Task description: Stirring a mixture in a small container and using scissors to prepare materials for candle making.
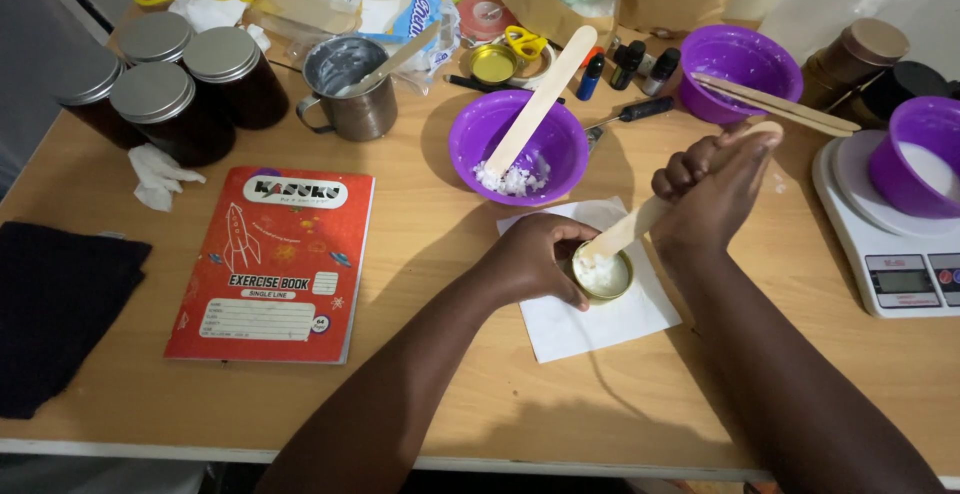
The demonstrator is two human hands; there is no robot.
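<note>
My left hand (535,257) grips a small round gold tin (603,274) filled with white cream, resting on a white paper square (600,319). My right hand (712,192) is closed around a flat wooden stick (625,232) whose lower end presses into the cream in the tin. Just behind stands a purple bowl (518,132) holding white flakes and a second wooden stick (540,99) leaning out of it.
A red exercise book (275,264) lies at left, dark jars (165,84) and a metal mug (350,79) behind it. A black cloth (60,304) lies far left. A white scale (890,244) carries a purple cup (915,154); another purple bowl (735,64) holds sticks.
</note>
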